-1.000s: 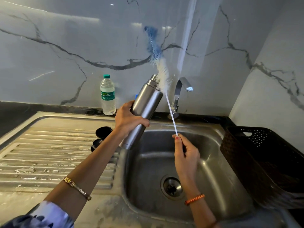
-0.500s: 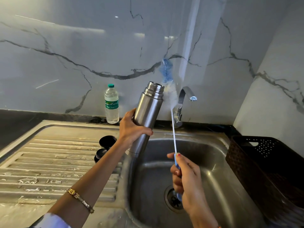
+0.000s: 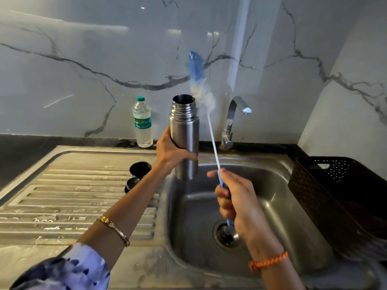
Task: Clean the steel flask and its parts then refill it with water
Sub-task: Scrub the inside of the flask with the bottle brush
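Note:
My left hand [image 3: 170,150] grips the steel flask [image 3: 184,135] around its middle and holds it upright over the left edge of the sink basin [image 3: 278,197], mouth open. My right hand [image 3: 235,203] grips the blue handle of a long bottle brush [image 3: 211,130]. The brush stands outside the flask, its blue and white bristle head just right of and above the mouth, blurred. Two black flask caps [image 3: 139,168] lie on the draining board behind my left forearm.
A curved steel tap [image 3: 232,120] stands behind the basin, with no water running. A plastic water bottle [image 3: 142,122] stands against the marble wall. A dark perforated basket [image 3: 339,191] sits right of the sink. The ribbed draining board [image 3: 62,197] is wet.
The flask went from tilted to upright. The brush dipped lower beside the mouth, then rose again. My right hand shifted its grip down onto the blue handle.

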